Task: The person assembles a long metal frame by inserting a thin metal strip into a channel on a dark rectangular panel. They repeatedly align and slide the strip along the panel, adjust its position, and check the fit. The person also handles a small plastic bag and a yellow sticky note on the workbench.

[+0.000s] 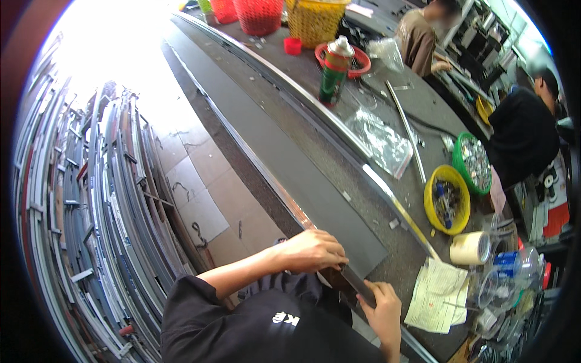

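Note:
A dark, narrow metal profile (355, 283) slants between my two hands at the near edge of the workbench. My left hand (313, 249) is closed over its upper part, fingers curled down. My right hand (384, 305) grips its lower end, thumb on top and fingers along the side. A long, shiny metal strip (266, 175) runs along the bench edge up to my left hand; whether it is one piece with the dark profile is hidden. Beside it lies a long, flat grey board (266, 130), its near end just right of my left hand.
Metal lengths (109, 199) stand packed at left beyond a tiled floor (212, 181). The bench holds a spray can (334, 72), a yellow basket (428, 209), a green basket (458, 158), a tape roll (466, 248) and papers (433, 299). Two people work at right.

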Tool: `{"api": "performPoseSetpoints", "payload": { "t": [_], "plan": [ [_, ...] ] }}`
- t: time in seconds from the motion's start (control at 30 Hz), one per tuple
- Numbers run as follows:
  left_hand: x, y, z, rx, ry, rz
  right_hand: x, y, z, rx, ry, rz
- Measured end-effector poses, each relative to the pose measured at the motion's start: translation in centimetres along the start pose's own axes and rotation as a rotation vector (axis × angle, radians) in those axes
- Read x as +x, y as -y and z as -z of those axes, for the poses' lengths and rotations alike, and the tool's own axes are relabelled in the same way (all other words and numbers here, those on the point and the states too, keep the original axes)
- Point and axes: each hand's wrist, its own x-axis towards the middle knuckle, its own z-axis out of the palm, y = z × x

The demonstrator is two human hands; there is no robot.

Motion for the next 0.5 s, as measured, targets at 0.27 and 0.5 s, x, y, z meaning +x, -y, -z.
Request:
{"api": "performPoseSetpoints", "payload": {
  "t": [0.27,0.5],
  "plan": [
    [-1.6,0.1,-1.2,0.294,0.076,-0.118,-0.6,0.0,0.5,0.046,0.066,-0.053],
    [-0.2,0.3,-0.6,0.091,0.202,-0.067,-1.3,0.6,1.4,0.103,0.084,-0.105]
  ]
}}
